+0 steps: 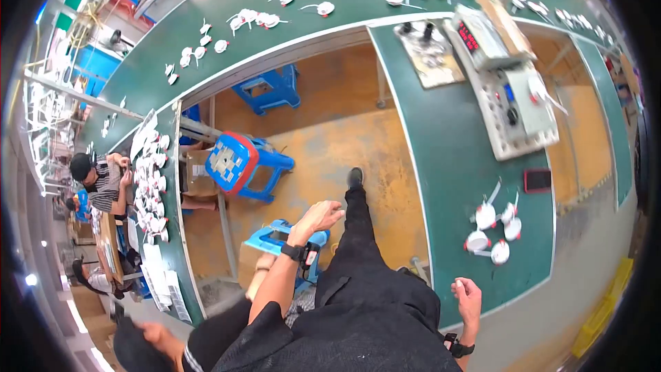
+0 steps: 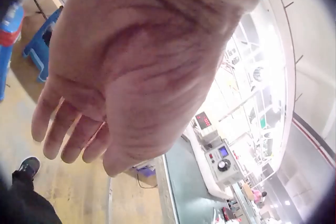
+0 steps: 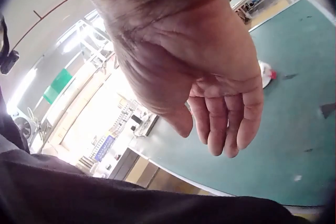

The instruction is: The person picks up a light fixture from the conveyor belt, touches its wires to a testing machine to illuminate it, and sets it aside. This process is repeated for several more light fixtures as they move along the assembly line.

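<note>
My left hand (image 1: 319,220) hangs over the floor in front of the body, holding nothing, its fingers loosely bent in the left wrist view. On the other side my right hand (image 1: 468,299) hangs beside the green table (image 1: 451,220), also holding nothing. The right wrist view shows its fingers (image 3: 216,124) relaxed, with the green tabletop behind them. Nearest to the right hand is a small group of white round pieces (image 1: 500,252) with red bits and white tails. In the right wrist view, one white piece (image 3: 266,74) partly shows behind the hand.
Blue stools (image 1: 272,162) stand on the yellow floor (image 1: 330,145). A boxy instrument (image 1: 475,38) with a red display and a red-edged phone-like object (image 1: 538,180) lie on the right table. Another person (image 1: 148,337) is close at lower left; one more (image 1: 103,179) works beside heaped white pieces (image 1: 151,193).
</note>
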The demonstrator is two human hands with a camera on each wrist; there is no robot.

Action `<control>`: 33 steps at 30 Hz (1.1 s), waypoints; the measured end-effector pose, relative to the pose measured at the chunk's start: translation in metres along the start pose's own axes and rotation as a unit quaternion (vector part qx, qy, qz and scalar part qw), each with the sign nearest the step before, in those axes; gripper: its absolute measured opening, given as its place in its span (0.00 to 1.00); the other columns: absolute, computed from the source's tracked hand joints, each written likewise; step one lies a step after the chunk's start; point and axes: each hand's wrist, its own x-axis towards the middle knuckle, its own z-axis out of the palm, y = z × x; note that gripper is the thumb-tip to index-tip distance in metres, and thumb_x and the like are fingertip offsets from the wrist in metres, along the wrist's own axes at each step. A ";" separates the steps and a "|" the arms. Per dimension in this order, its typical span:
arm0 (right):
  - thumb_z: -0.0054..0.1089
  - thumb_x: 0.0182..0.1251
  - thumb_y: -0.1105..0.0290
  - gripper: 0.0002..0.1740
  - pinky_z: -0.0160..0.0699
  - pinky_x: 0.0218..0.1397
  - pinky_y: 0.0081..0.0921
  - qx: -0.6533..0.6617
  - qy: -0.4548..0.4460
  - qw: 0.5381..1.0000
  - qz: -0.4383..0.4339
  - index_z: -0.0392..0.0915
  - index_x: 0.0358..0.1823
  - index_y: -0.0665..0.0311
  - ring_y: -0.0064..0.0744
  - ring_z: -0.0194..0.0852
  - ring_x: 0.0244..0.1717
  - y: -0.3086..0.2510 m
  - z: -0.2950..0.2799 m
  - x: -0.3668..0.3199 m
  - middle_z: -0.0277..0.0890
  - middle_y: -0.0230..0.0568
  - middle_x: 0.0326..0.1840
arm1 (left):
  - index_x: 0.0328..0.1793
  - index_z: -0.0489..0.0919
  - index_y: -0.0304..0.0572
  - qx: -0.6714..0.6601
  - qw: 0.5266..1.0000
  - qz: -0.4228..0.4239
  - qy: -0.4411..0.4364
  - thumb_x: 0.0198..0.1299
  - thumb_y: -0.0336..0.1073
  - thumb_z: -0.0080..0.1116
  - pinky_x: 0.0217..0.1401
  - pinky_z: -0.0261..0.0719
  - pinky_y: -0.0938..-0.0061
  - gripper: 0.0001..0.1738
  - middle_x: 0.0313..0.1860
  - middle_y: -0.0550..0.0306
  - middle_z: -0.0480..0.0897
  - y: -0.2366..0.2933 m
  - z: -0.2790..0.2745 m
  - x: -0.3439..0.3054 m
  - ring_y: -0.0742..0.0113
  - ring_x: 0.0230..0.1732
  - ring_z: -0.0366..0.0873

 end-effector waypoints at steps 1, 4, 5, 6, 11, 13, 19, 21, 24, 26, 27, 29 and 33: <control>0.60 0.76 0.64 0.15 0.77 0.43 0.22 -0.004 -0.008 1.000 0.010 0.82 0.51 0.71 0.21 0.78 0.39 -0.027 0.017 0.024 0.84 0.35 0.38 | 0.59 0.83 0.37 -0.014 1.000 0.003 0.023 0.67 0.49 0.57 0.62 0.80 0.53 0.25 0.54 0.36 0.85 -0.020 -0.021 0.022 0.39 0.57 0.82; 0.60 0.75 0.64 0.17 0.78 0.48 0.22 -0.090 -0.060 0.994 -0.006 0.81 0.54 0.72 0.22 0.78 0.42 -0.120 0.057 0.084 0.83 0.34 0.40 | 0.60 0.83 0.36 -0.004 0.998 -0.041 0.041 0.67 0.48 0.58 0.64 0.79 0.52 0.25 0.56 0.37 0.85 -0.050 -0.100 0.074 0.40 0.59 0.82; 0.60 0.76 0.64 0.17 0.78 0.50 0.22 -0.069 -0.074 0.995 -0.021 0.81 0.54 0.72 0.22 0.79 0.43 -0.166 0.076 0.102 0.83 0.35 0.42 | 0.60 0.83 0.36 -0.011 0.997 -0.042 0.063 0.67 0.47 0.57 0.63 0.79 0.52 0.24 0.55 0.37 0.85 -0.059 -0.128 0.096 0.40 0.59 0.82; 0.59 0.77 0.64 0.17 0.78 0.51 0.22 -0.042 -0.088 0.995 -0.030 0.81 0.55 0.71 0.22 0.79 0.45 -0.206 0.093 0.113 0.83 0.36 0.43 | 0.60 0.82 0.35 -0.013 0.996 -0.044 0.080 0.67 0.46 0.57 0.63 0.79 0.51 0.24 0.55 0.37 0.85 -0.065 -0.153 0.116 0.39 0.58 0.82; 0.59 0.77 0.66 0.15 0.79 0.53 0.23 -0.038 -0.075 0.995 -0.054 0.81 0.55 0.70 0.21 0.80 0.46 -0.311 0.136 0.164 0.84 0.34 0.44 | 0.63 0.79 0.35 -0.004 0.986 0.047 0.160 0.68 0.44 0.57 0.63 0.79 0.51 0.24 0.55 0.35 0.85 -0.034 -0.270 0.233 0.38 0.59 0.81; 0.61 0.75 0.66 0.15 0.79 0.51 0.23 -0.050 -0.084 0.994 -0.052 0.82 0.55 0.70 0.21 0.80 0.45 -0.330 0.143 0.182 0.85 0.35 0.44 | 0.65 0.77 0.35 0.000 0.982 0.089 0.169 0.68 0.44 0.57 0.64 0.78 0.52 0.25 0.58 0.35 0.83 -0.015 -0.297 0.286 0.39 0.60 0.80; 0.61 0.73 0.61 0.16 0.81 0.53 0.32 -0.074 -0.074 0.986 -0.132 0.83 0.53 0.65 0.37 0.86 0.44 -0.377 0.162 0.271 0.86 0.47 0.42 | 0.72 0.70 0.35 0.182 0.931 0.224 0.222 0.65 0.40 0.61 0.68 0.75 0.52 0.31 0.68 0.34 0.75 0.032 -0.351 0.453 0.35 0.67 0.74; 0.61 0.72 0.61 0.15 0.81 0.53 0.38 -0.118 -0.016 0.973 -0.198 0.83 0.50 0.64 0.50 0.84 0.47 -0.393 0.164 0.290 0.85 0.51 0.45 | 0.73 0.70 0.39 0.206 0.935 0.213 0.193 0.63 0.39 0.63 0.70 0.74 0.50 0.32 0.71 0.35 0.72 0.046 -0.376 0.498 0.35 0.70 0.70; 0.60 0.71 0.61 0.15 0.81 0.52 0.41 -0.085 0.036 0.981 -0.172 0.83 0.49 0.65 0.54 0.83 0.48 -0.413 0.167 0.302 0.84 0.52 0.45 | 0.74 0.70 0.44 0.343 0.892 0.229 0.187 0.61 0.41 0.65 0.74 0.69 0.48 0.34 0.77 0.36 0.66 0.057 -0.409 0.568 0.33 0.75 0.64; 0.60 0.71 0.61 0.15 0.81 0.51 0.41 -0.086 0.061 0.985 -0.135 0.83 0.48 0.65 0.54 0.83 0.47 -0.411 0.158 0.304 0.84 0.52 0.44 | 0.77 0.66 0.43 0.409 0.862 0.240 0.179 0.59 0.41 0.67 0.77 0.64 0.45 0.40 0.80 0.37 0.61 0.048 -0.419 0.605 0.31 0.79 0.58; 0.61 0.71 0.61 0.15 0.81 0.51 0.41 -0.094 0.076 0.986 -0.113 0.83 0.48 0.65 0.53 0.83 0.47 -0.405 0.157 0.306 0.84 0.52 0.44 | 0.77 0.66 0.42 0.432 0.854 0.246 0.152 0.60 0.41 0.67 0.77 0.63 0.43 0.39 0.82 0.40 0.59 0.044 -0.429 0.618 0.33 0.80 0.57; 0.61 0.70 0.61 0.15 0.81 0.50 0.40 -0.098 0.111 0.987 -0.059 0.83 0.48 0.66 0.52 0.84 0.46 -0.395 0.158 0.307 0.85 0.51 0.43 | 0.76 0.67 0.43 0.483 0.861 0.139 0.077 0.58 0.43 0.68 0.74 0.67 0.46 0.40 0.74 0.43 0.70 0.027 -0.454 0.650 0.40 0.77 0.63; 0.61 0.70 0.61 0.15 0.81 0.48 0.39 -0.062 0.189 0.979 0.045 0.83 0.47 0.66 0.50 0.85 0.43 -0.389 0.169 0.313 0.85 0.49 0.40 | 0.74 0.68 0.39 0.508 0.852 0.095 0.084 0.59 0.40 0.67 0.71 0.70 0.49 0.37 0.71 0.39 0.71 0.071 -0.488 0.710 0.40 0.73 0.68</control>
